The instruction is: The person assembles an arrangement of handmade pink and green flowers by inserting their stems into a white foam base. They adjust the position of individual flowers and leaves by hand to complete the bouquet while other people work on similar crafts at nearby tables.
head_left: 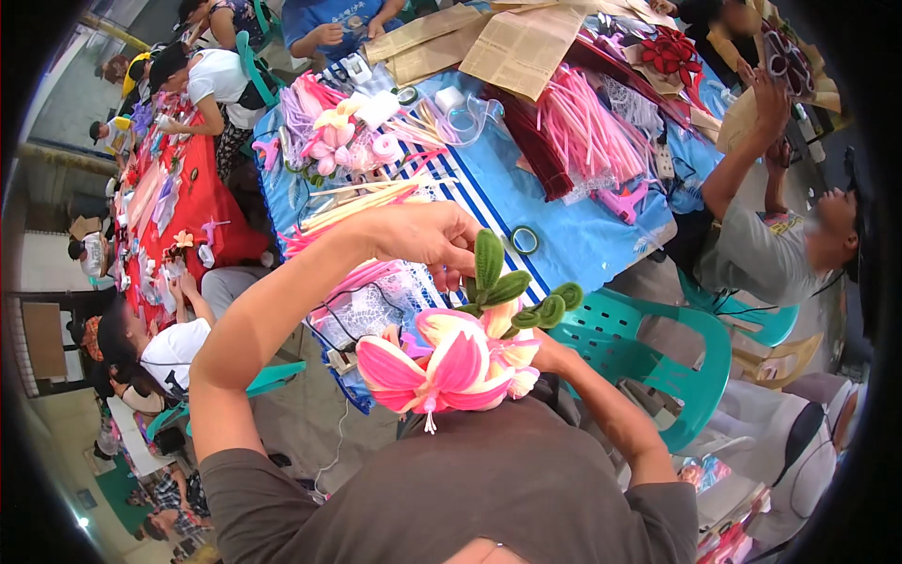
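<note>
Close to my chest is a pink and cream fuzzy pipe-cleaner flower point(442, 362) with white stamens hanging from its middle. Green pipe-cleaner leaves point(488, 263) stand up from its far side, and a smaller leaf cluster curls to the right. My left hand point(430, 242) is above the flower, its fingers bent and closed beside the tallest leaf; what they pinch is hidden. Coming from the right, my right hand point(550, 354) supports the flower from behind, with its fingers mostly covered by petals.
Pink pipe cleaners point(587, 122), a pink glue gun point(623, 201), a green tape roll point(524, 241) and brown printed paper point(521, 47) lie on the blue table point(601, 240). A green chair point(648, 352) stands at right. Several people work around this table and a red one point(221, 221).
</note>
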`<state>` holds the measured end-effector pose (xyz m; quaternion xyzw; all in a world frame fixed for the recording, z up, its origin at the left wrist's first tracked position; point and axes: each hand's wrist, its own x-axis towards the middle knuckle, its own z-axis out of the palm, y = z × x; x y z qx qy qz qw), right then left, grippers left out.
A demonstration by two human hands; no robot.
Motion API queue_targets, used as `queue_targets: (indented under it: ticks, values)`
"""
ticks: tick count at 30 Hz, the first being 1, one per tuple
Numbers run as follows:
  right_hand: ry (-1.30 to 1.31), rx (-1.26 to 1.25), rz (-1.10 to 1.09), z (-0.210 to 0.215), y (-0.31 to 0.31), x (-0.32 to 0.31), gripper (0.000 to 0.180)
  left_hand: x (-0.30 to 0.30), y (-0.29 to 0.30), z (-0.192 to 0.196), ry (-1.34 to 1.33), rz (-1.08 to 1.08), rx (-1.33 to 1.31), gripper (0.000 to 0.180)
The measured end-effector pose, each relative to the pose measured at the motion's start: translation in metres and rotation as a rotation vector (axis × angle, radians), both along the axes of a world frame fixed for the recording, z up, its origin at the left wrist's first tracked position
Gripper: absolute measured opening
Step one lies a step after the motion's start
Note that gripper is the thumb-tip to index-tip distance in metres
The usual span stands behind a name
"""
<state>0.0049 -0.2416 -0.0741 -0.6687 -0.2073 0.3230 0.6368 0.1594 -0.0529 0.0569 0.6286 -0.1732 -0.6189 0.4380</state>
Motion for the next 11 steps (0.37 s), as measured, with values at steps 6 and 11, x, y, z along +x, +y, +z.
queue_targets:
  ticks: [6, 11]
  values:
    - [0.001, 0.0, -0.001, 0.0013, -0.0013, 0.0023, 0.039, 0.0055, -0.0045, 0.0043, -0.085, -0.121, 0.108, 0.02]
    - [0.014, -0.037, 0.041, 0.0076, -0.0008, 0.0057, 0.039, 0.0065, 0.0013, -0.001, -0.068, -0.146, 0.107, 0.023]
